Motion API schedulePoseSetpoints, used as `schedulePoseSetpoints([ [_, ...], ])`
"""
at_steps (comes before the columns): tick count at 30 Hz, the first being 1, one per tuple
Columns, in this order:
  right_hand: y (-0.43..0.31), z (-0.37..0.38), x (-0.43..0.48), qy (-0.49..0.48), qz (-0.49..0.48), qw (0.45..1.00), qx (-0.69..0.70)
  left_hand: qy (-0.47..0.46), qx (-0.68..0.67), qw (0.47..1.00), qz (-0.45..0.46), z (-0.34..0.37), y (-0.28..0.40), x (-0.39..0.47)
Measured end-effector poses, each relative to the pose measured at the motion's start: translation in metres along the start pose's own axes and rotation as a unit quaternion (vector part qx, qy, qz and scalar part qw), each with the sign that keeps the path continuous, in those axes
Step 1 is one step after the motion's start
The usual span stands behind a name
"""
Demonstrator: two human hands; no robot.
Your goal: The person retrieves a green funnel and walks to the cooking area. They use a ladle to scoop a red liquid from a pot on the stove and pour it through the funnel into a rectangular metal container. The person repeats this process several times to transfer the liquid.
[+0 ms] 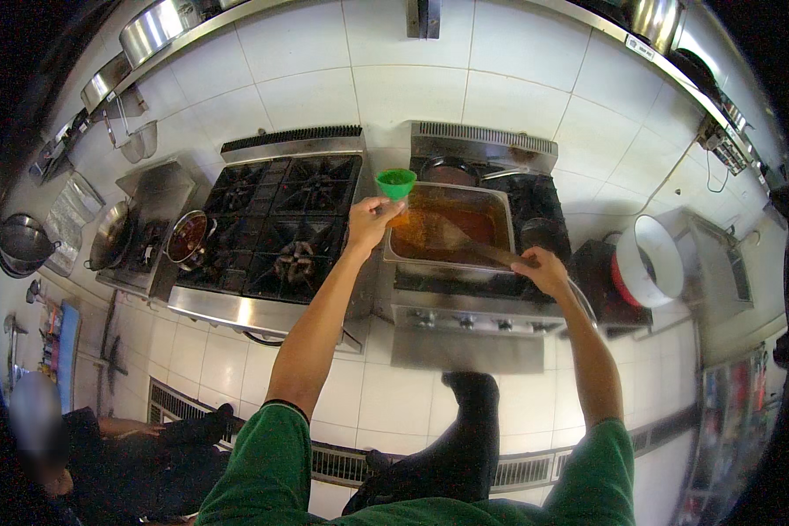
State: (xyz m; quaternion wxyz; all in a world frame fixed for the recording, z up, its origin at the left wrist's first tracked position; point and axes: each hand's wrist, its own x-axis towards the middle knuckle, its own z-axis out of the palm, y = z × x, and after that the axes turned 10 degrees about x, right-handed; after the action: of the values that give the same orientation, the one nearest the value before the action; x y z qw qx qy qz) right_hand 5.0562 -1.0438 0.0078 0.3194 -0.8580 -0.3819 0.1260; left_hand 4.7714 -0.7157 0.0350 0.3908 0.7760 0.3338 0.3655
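My left hand (pixel 370 223) grips a small container with a green funnel-shaped top (pixel 396 183); an orange lower part shows beside my fingers. It is held over the left edge of a rectangular steel pan (pixel 507 227). A reddish-brown liquid (pixel 483 227) with an orange surface lies in the pan. My right hand (pixel 540 268) is closed around the handle of a wooden paddle or spatula (pixel 477 248), near the pan's front right corner. The paddle's blurred flat end reaches into the liquid. The pan rests on the right-hand stove (pixel 460 283).
A black pan (pixel 448 172) stands behind the steel pan. To the left are a gas stove (pixel 286 223) and a pot of red sauce (pixel 187 238). A large white pot (pixel 657 253) stands at right. A person in dark clothes (pixel 151 467) is at lower left.
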Motion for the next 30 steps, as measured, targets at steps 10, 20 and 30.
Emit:
schedulePoseSetpoints([
  [10,0.013,-0.047,-0.02,0.041,-0.005,0.995,0.095,0.013,-0.007,1.0,0.017,-0.007,-0.001,0.007],
  [20,-0.056,-0.195,-0.033,0.083,-0.075,0.993,0.025,-0.013,0.149,0.987,0.059,0.035,-0.011,0.0],
  [30,-0.129,-0.21,-0.076,0.152,-0.096,0.976,-0.124,-0.019,0.206,0.974,0.092,0.066,0.024,-0.018],
])
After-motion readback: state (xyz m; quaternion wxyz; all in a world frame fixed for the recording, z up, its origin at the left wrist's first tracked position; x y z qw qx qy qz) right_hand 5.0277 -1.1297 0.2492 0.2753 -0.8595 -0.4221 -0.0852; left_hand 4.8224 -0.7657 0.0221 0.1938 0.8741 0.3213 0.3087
